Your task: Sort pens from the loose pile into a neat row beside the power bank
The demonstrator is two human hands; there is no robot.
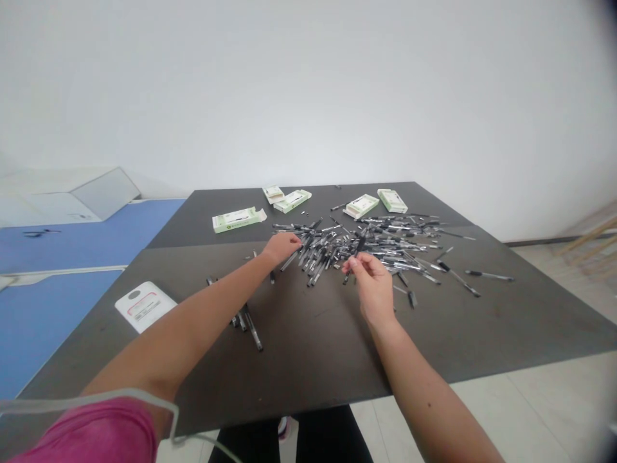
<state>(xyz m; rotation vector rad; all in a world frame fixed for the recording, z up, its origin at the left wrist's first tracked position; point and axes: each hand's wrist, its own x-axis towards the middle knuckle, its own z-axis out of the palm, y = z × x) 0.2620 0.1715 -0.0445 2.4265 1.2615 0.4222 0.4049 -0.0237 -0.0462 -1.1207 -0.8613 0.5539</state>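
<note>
A large heap of clear pens with black caps and grips [321, 254] spreads over the middle of the dark table. My right hand [376, 286] is closed in a pinch at the heap's near side, with a pen [360, 244] between thumb and fingers. At the heap's left edge is my left hand [283, 247], its fingers pressed together and turned away from view; what they hold, if anything, is hidden. A smaller group of pens [250, 328] lies under my left forearm, partly covered by it.
Pale green and white pen boxes, among them a long box [236, 220] and a pair of boxes at the back right [361, 206], lie along the table's far side. A white card-like holder [144, 305] rests at the left. Single pens [489, 276] lie scattered at the right.
</note>
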